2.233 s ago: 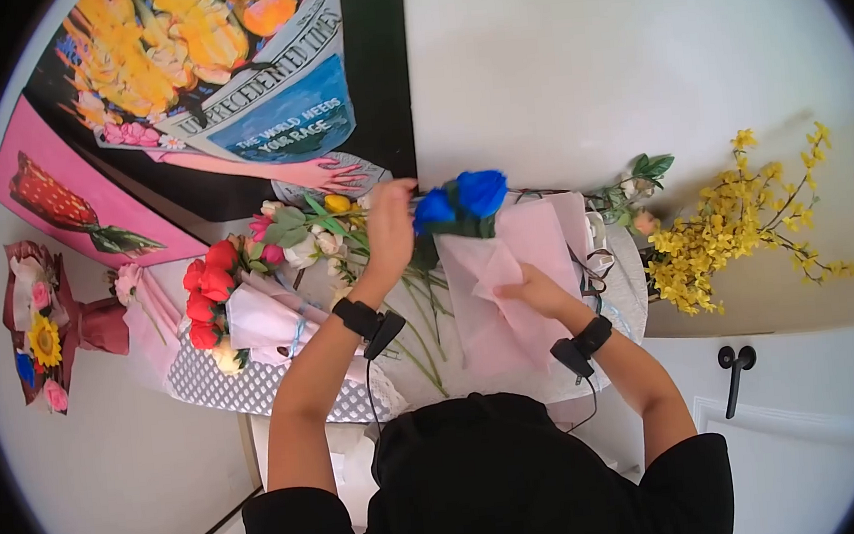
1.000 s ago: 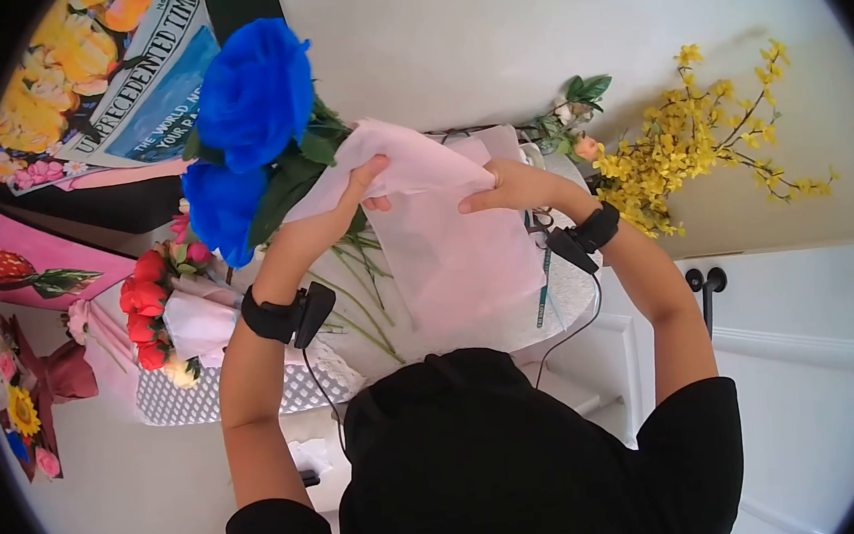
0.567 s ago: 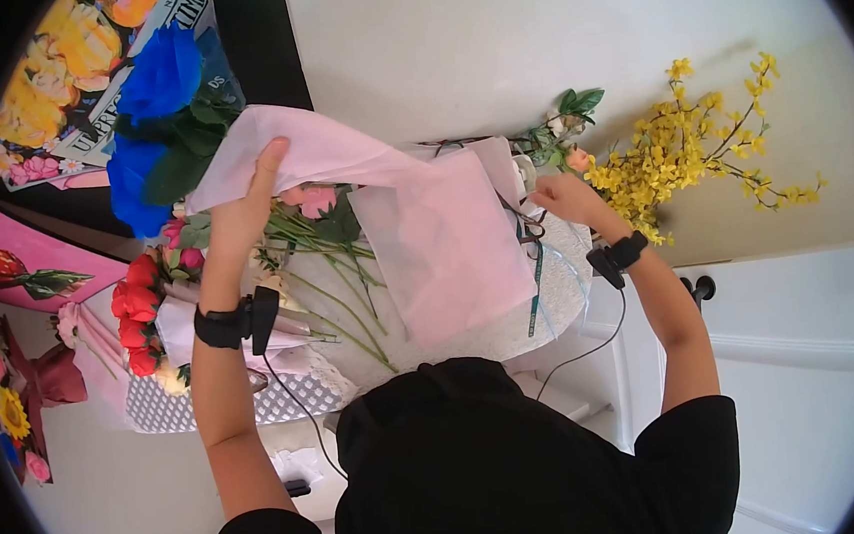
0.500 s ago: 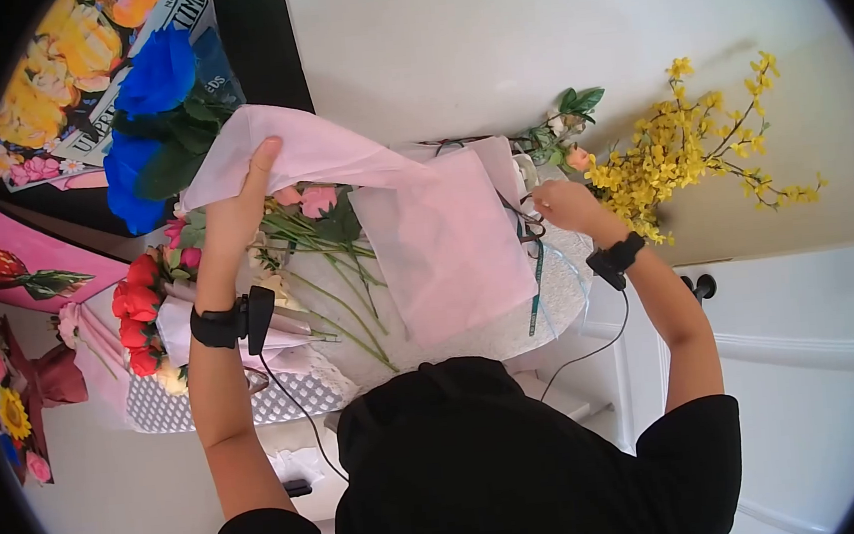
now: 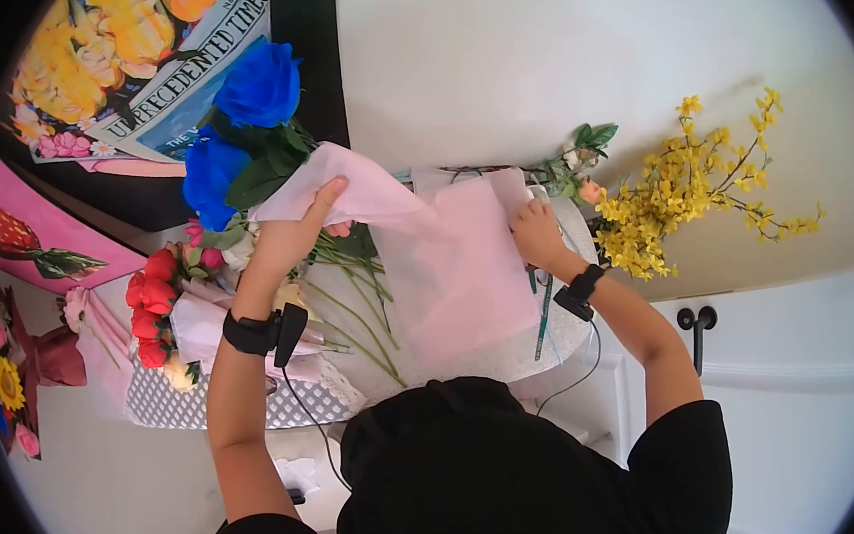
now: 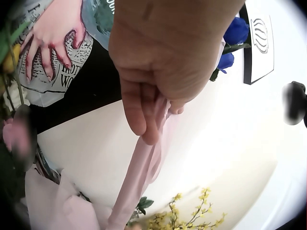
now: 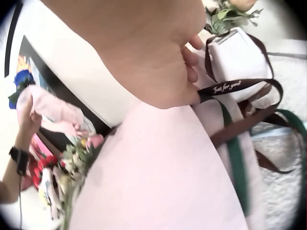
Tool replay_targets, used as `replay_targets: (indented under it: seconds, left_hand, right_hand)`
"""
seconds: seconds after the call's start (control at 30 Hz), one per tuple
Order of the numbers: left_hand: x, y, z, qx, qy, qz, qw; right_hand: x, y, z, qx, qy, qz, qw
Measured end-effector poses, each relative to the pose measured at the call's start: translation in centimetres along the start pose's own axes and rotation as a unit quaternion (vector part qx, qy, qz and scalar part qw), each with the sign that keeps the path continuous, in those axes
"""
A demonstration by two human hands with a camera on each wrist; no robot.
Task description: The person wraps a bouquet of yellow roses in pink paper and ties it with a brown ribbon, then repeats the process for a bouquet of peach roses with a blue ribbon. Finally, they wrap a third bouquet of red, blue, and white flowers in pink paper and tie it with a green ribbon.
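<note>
My left hand [image 5: 296,239] holds up two big blue roses [image 5: 257,86] with dark green leaves. Its fingers grip pale pink wrapping paper [image 5: 372,179] gathered round their stems, as the left wrist view also shows. On the table, a flat stack of pink sheets [image 5: 463,284] lies between the arms. At the stack's right edge is my right hand [image 5: 540,236], fingers bent. Under that hand, in the right wrist view, runs a brown ribbon [image 7: 229,87] printed "Just for you", beside a green ribbon [image 7: 236,160]. Whether the fingers pinch it I cannot tell.
Loose green stems [image 5: 367,337] and a bunch of red roses [image 5: 152,299] lie on the table to the left. A white box-like item [image 7: 240,58] sits among the ribbons. Yellow blossom branches [image 5: 658,204] stand at the right, and a painting [image 5: 201,74] leans behind.
The left hand has lifted the blue roses leftward in pink paper. The right hand let go of the paper, reached the ribbons, then shifted slightly left onto the stack's edge.
</note>
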State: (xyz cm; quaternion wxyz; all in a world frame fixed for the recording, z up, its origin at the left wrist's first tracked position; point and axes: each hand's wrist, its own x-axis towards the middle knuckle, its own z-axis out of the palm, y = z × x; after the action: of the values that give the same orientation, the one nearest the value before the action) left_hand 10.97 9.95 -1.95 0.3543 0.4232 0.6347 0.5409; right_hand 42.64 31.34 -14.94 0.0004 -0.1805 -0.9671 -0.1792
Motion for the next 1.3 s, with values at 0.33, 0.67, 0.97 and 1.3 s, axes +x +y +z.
replay_targets:
  seconds: [0.33, 0.67, 0.97, 1.3]
  left_hand:
    - [0.4, 3.8, 0.0, -0.030, -0.066, -0.016, 0.997]
    - [0.0, 2.4, -0.2, -0.015, -0.092, -0.024, 0.995]
    - [1.6, 4.9, 1.7, -0.047, -0.169, -0.026, 0.984]
    - [2.3, 5.2, 4.7, -0.058, -0.262, 0.110, 0.957]
  right_hand:
    - [5.1, 4.4, -14.4, 0.729, -0.109, 0.169, 0.654]
    - [4.0, 6.3, -8.8, 0.360, -0.007, 0.149, 0.921]
    - [7.4, 3.4, -15.8, 0.558, -0.114, 0.150, 0.808]
    - [7.9, 0.4, -15.9, 0.901, -0.376, -0.017, 0.217]
